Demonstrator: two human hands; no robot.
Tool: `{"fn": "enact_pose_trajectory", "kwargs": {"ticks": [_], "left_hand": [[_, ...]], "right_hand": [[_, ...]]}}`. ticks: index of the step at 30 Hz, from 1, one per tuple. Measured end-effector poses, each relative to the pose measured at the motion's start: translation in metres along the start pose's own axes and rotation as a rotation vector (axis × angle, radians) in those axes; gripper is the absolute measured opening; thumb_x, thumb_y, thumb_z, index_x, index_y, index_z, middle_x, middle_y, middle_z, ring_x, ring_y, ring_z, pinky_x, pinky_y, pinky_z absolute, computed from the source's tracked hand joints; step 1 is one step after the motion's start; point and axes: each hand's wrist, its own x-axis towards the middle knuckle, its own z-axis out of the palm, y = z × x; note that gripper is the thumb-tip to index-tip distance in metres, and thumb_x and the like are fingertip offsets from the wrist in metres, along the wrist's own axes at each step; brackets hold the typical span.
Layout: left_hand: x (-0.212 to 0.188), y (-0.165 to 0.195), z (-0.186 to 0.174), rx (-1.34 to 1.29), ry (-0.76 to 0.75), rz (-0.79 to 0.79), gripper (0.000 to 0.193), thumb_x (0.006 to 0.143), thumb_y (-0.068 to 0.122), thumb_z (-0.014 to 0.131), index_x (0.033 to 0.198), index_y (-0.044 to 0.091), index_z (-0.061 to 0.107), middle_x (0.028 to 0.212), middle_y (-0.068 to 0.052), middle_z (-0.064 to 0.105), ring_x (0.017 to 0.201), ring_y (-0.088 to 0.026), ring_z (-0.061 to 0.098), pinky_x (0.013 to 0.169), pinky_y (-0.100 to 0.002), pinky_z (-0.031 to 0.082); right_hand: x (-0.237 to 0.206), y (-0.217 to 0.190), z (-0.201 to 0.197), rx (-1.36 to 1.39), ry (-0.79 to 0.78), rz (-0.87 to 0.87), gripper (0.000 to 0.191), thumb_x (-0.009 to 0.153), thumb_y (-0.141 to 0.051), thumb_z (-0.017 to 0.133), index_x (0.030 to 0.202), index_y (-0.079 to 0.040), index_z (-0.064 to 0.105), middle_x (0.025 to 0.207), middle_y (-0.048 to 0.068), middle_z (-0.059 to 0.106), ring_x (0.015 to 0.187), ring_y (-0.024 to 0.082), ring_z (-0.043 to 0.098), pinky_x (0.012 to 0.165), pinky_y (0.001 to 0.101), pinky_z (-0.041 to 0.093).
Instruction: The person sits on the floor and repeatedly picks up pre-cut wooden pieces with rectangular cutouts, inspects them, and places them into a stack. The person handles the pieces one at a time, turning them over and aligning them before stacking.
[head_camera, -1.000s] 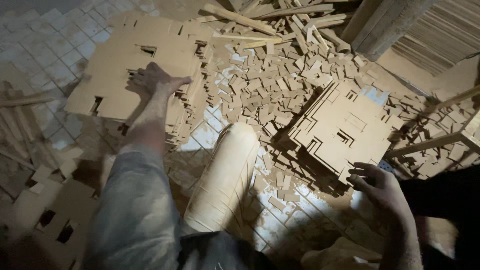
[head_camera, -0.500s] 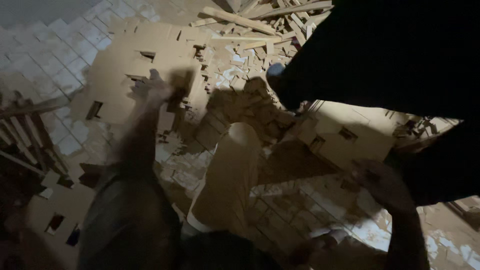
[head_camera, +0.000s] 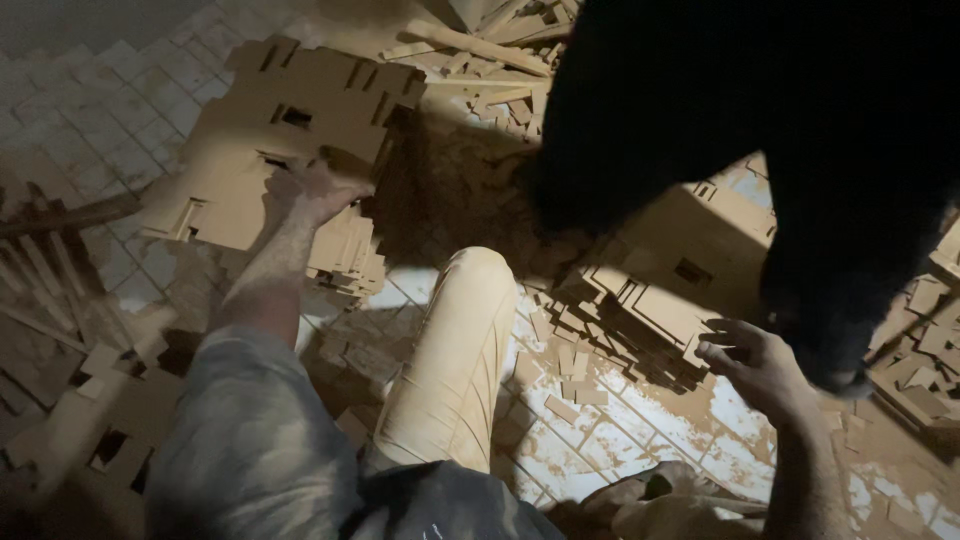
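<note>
Beside our bent knee (head_camera: 455, 350): left hand (head_camera: 315, 190) flat, fingers spread on cut board stack (head_camera: 290, 130); right hand (head_camera: 755, 365) loosely curled, empty, near second stack (head_camera: 660, 290). Sorting underway, we judge; next needs a firm edge grip.

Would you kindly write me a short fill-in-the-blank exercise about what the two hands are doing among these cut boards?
1. The left hand rests on a stack of cut ____ boards.
2. The right hand reaches toward the second stack, which lies to the ____ of the bent knee.
3. The floor under the offcuts is laid with ____.

Missing words: wooden; right; tiles
</note>
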Motion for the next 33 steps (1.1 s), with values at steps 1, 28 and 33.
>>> {"fn": "enact_pose_trajectory", "kwargs": {"ticks": [1, 28, 33], "left_hand": [[0.001, 0.001, -0.001, -0.001, -0.017, -0.045, 0.119, 0.075, 0.086, 0.064, 0.164, 0.018, 0.025, 0.167, -0.032, 0.011, 0.15, -0.056, 0.019, 0.118, -0.071, 0.022], [-0.11, 0.494, 0.26, -0.046, -0.397, 0.611, 0.051, 0.087, 0.034, 0.075, 0.126, 0.002, 0.067, 0.126, -0.024, 0.068, 0.118, -0.04, 0.067, 0.096, -0.05, 0.058], [-0.116, 0.526, 0.299, -0.219, -0.358, 0.26, 0.087, 0.08, 0.047, 0.083, 0.139, -0.003, 0.044, 0.14, -0.024, 0.049, 0.128, -0.04, 0.051, 0.1, -0.053, 0.049]], "right_hand": [[0.002, 0.003, 0.001, 0.002, -0.007, -0.031, 0.056, 0.087, -0.029, 0.075, 0.137, -0.005, 0.065, 0.122, 0.015, 0.077, 0.104, 0.025, 0.075, 0.087, 0.04, 0.061], [0.058, 0.141, 0.0, -0.55, -0.095, -0.278, 0.046, 0.086, -0.036, 0.077, 0.117, -0.006, 0.061, 0.096, 0.021, 0.072, 0.092, 0.042, 0.069, 0.078, 0.0514, 0.057], [0.042, 0.143, -0.029, -0.631, -0.122, -0.086, 0.045, 0.091, -0.036, 0.072, 0.118, -0.004, 0.056, 0.094, 0.022, 0.071, 0.093, 0.041, 0.069, 0.079, 0.0525, 0.057]]}}
